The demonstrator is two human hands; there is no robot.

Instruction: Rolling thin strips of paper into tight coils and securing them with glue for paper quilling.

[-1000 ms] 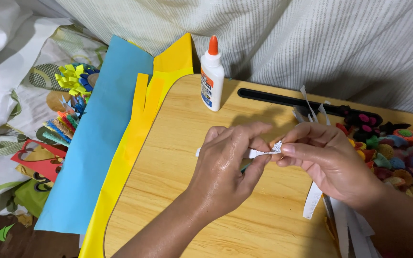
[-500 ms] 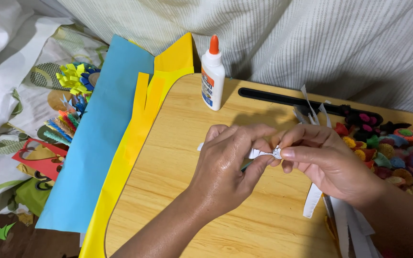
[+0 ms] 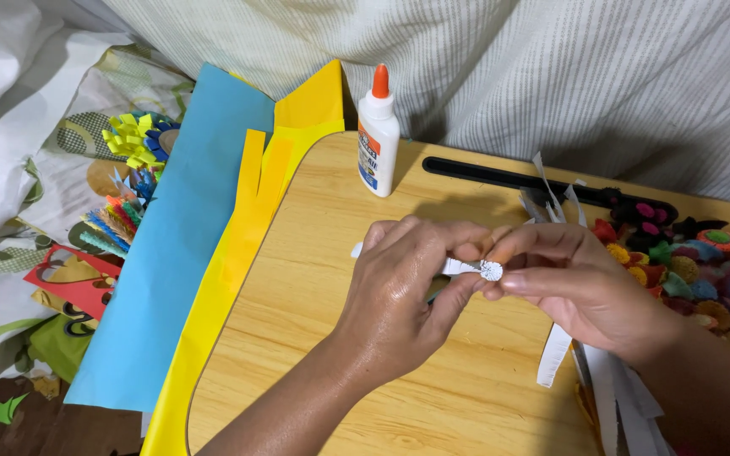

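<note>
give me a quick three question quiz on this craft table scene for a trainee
1. True or false: the glue bottle lies on its side.
2. What do both hands pinch between their fingers?
3. Which sheet lies farther from the board: A blue, B yellow?

Key:
1. False, it stands upright.
2. A white paper strip, rolled into a coil, held by the left hand and right hand.
3. A, the blue sheet; the yellow sheet lies beside the board.

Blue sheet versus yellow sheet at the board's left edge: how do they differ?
The blue sheet looks whole, while the yellow sheet has long strips cut into its upper end. The blue sheet lies outermost, on the bedding; the yellow sheet lies between it and the wooden board, its edge tucked under the board. The blue sheet shows more area. Both are flat, plain-coloured paper lying lengthwise beside the board.
</note>
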